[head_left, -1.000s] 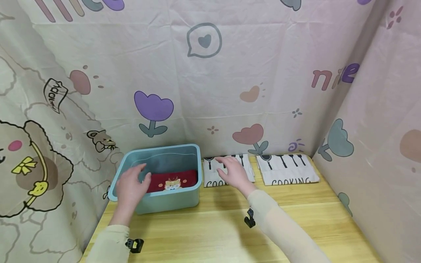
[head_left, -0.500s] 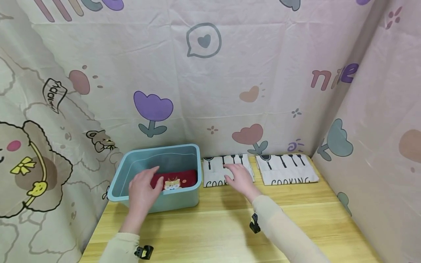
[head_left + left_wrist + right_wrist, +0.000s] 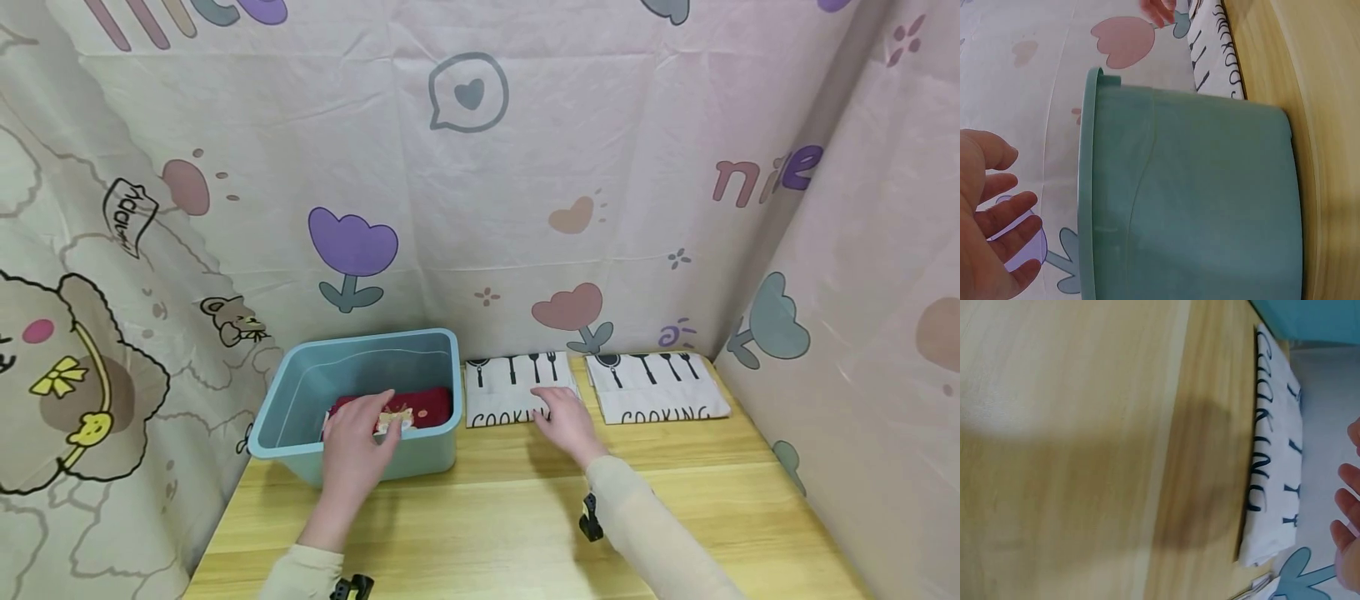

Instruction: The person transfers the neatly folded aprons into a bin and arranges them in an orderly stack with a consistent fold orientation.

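Observation:
A blue-green bin (image 3: 420,455) stands at the left of the table, with a folded dark red cloth (image 3: 429,407) bearing a cartoon animal inside. My left hand (image 3: 356,450) hovers above the bin's front rim, fingers relaxed and apart, partly covering the cloth; in the left wrist view the hand (image 3: 991,219) is clear of the bin wall (image 3: 1204,194). Over the folded white cloth (image 3: 498,396) printed COOKING, right of the bin, hangs my right hand (image 3: 568,423), empty with loosely bent fingers. The right wrist view shows its fingers (image 3: 1349,499) apart from that cloth (image 3: 1275,462).
A second folded white COOKING cloth (image 3: 660,392) lies further right. The wooden table (image 3: 487,533) extends in front of the bin and cloths. A printed curtain (image 3: 465,208) hangs behind and at both sides.
My left hand has moved right along the bin's front rim, uncovering the bin's left part. My right hand has shifted a little right and down. The bin and cloths have not moved.

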Motion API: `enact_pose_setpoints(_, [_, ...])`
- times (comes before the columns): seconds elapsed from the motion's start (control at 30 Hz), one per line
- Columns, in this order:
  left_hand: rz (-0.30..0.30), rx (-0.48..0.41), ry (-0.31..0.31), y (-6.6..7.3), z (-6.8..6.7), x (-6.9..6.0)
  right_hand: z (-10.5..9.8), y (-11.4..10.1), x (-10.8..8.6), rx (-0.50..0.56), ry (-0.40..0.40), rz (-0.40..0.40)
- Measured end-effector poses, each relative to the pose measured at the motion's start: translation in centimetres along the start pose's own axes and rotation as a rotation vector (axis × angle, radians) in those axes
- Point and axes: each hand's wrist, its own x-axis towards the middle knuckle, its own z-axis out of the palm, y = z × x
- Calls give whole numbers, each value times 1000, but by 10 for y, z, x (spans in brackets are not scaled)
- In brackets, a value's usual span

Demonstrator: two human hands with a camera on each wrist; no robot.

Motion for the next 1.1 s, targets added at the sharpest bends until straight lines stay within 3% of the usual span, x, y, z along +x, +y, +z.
enact_pose_setpoints(0.2, [14,-12,-1,11,9,0,6,9,-6,-36,34,-20])
enact_pose_setpoints(0.53, [30,-51,6,27,25,0,9,17,-9,-43,-64,93])
enact_pose_setpoints(0.87, [-35,-102,4,43,31,0,12,20,-12,-65,-134,125])
enact_pose_setpoints(1.1, [-21,-115,14,51,37,0,18,26,-11,-78,-151,143])
